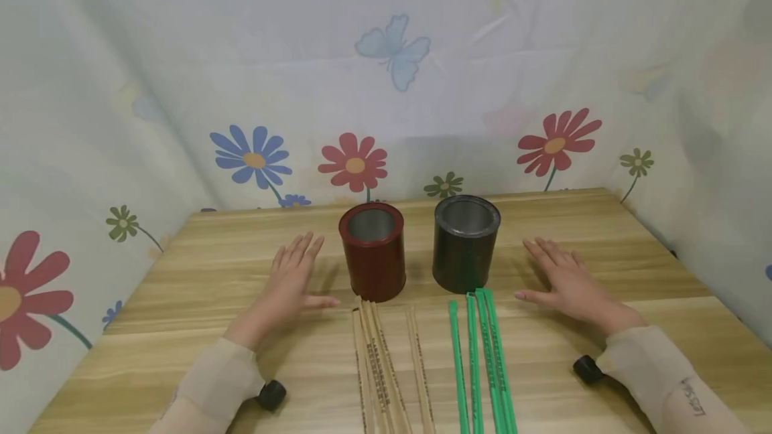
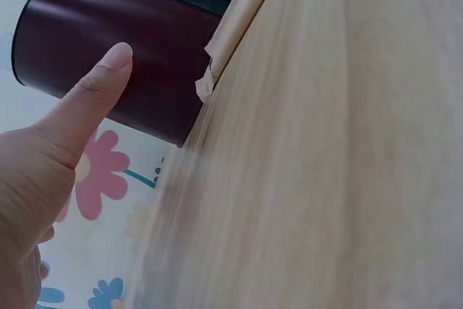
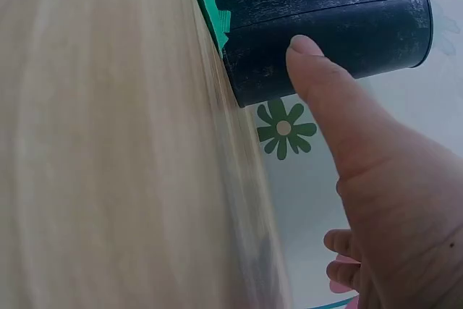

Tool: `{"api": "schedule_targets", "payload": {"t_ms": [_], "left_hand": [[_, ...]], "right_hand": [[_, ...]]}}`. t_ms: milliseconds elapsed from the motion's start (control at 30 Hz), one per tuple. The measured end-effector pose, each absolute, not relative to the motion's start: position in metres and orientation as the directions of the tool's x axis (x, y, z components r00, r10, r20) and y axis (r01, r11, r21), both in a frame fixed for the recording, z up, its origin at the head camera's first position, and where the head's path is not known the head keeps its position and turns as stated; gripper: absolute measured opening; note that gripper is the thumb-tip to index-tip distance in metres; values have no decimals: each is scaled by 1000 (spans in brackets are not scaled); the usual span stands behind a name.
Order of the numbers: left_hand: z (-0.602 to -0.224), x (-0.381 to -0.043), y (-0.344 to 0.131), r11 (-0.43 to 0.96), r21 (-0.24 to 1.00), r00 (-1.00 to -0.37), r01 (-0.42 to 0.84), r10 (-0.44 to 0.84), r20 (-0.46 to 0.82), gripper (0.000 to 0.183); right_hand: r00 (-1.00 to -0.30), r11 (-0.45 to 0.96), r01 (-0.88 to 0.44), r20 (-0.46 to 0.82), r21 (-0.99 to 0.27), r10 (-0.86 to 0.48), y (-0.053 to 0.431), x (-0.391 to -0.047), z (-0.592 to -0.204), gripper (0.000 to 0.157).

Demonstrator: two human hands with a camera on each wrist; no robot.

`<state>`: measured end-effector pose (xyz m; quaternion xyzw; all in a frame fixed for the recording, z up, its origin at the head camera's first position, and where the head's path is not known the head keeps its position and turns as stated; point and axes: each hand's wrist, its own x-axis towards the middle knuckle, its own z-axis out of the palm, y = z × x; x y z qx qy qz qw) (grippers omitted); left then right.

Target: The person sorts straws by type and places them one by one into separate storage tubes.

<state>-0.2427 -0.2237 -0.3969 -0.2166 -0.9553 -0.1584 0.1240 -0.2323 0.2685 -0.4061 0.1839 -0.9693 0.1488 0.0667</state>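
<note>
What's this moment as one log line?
left hand: empty, beside red can | right hand: empty, beside black can | brown strips, green strips: on table

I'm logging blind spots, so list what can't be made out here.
Near ends of brown sticks and green sticks: head view, cut off by bottom edge.
Print on them: head view, too small to read.
Inner floors of red can and dark can: head view, hidden by near walls.
</note>
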Motion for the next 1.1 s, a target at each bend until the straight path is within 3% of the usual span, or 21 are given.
{"api": "schedule_targets", "payload": {"t_ms": [333, 600, 733, 1100], "left_hand": [[-381, -243, -213, 794, 368, -850, 484, 328, 412, 109], [-367, -237, -198, 631, 611, -871, 478, 253, 421, 95], [-361, -238, -192, 579, 666, -877, 470, 220, 428, 91], [-354, -247, -182, 551, 715, -900, 430, 204, 385, 96]], "right_hand": [[-915, 868, -381, 263, -317, -306, 262, -228, -390, 83], [-921, 839, -370, 275, -398, -276, 254, -218, -360, 46], [-919, 826, -374, 289, -421, -269, 251, -209, -343, 31], [-885, 789, -451, 322, -417, -336, 229, -190, -320, 19]]}}
